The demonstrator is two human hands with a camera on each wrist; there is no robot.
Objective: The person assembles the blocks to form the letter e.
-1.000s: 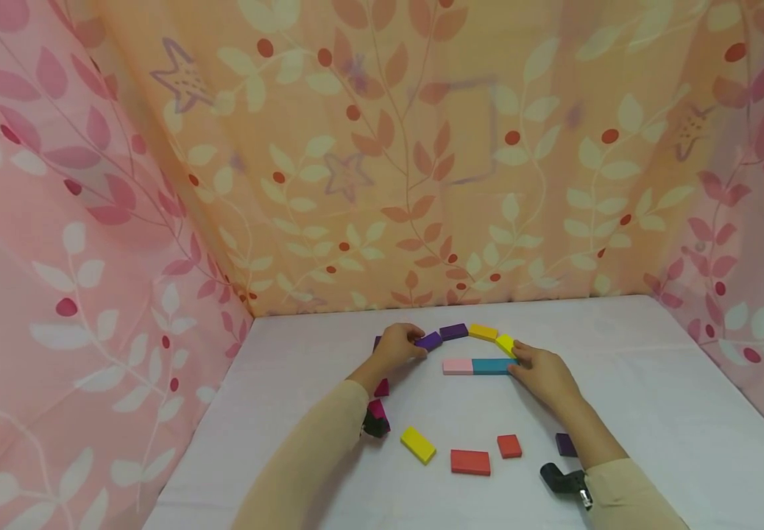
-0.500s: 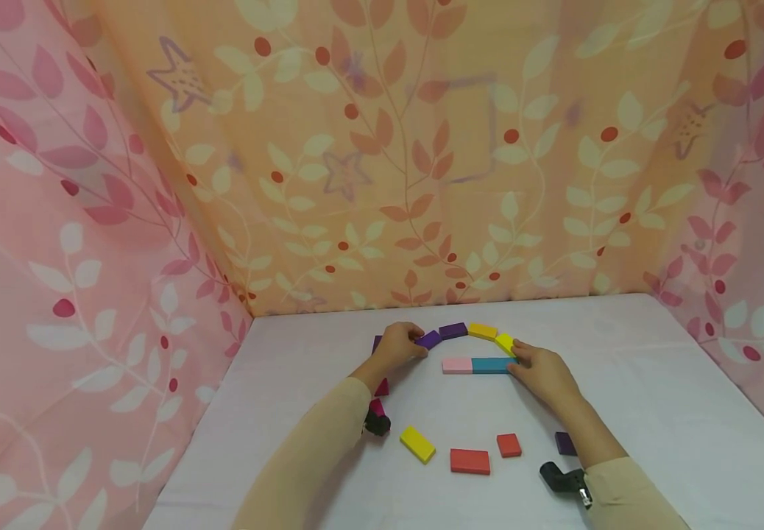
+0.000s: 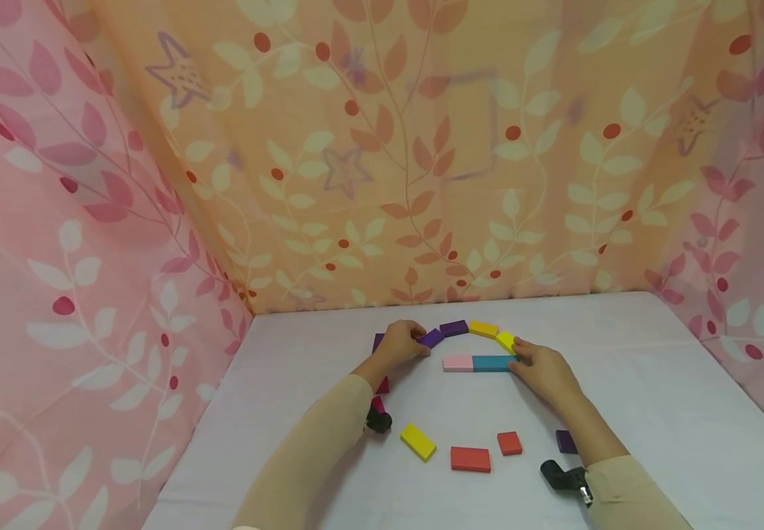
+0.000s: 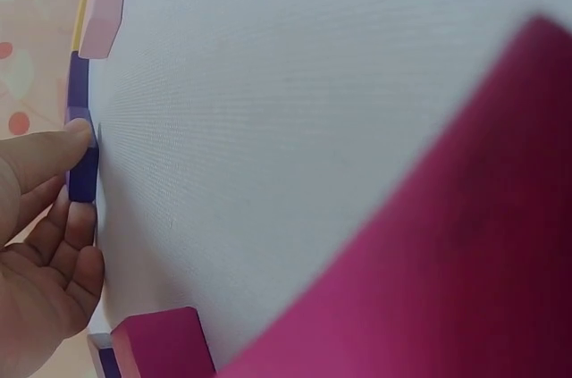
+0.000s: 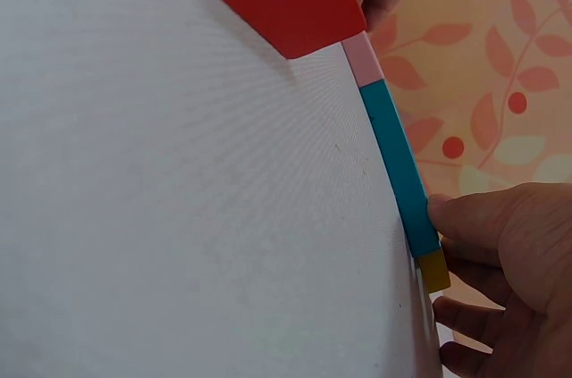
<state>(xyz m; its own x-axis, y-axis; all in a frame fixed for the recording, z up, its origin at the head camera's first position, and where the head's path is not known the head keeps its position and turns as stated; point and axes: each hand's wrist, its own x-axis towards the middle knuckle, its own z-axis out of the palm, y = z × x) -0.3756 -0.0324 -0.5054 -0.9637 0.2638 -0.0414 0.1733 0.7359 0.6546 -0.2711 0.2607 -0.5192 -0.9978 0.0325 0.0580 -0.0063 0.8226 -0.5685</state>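
My left hand (image 3: 400,342) pinches a purple block (image 3: 431,338) at the left of a curved row, with the thumb (image 4: 76,141) on its near side and the fingers behind. Beside it in the row lie a second purple block (image 3: 453,328), a yellow block (image 3: 483,329) and a brighter yellow block (image 3: 506,341). My right hand (image 3: 544,370) holds that last block's end between thumb and fingers, partly hidden. The thumb overlaps the right end of a blue block (image 3: 493,364), which lies end to end with a pink block (image 3: 458,364).
Magenta blocks (image 4: 165,342) and a dark purple block (image 3: 378,341) lie around my left forearm. Nearer stand a yellow block (image 3: 418,442), a red block (image 3: 470,459), a smaller red block (image 3: 509,443) and a dark block (image 3: 565,442). Patterned cloth (image 3: 408,184) walls the white table (image 3: 673,412).
My left hand has shifted very slightly to the right with the purple block. The right hand and the other blocks stay in place; the head view tilts a little.
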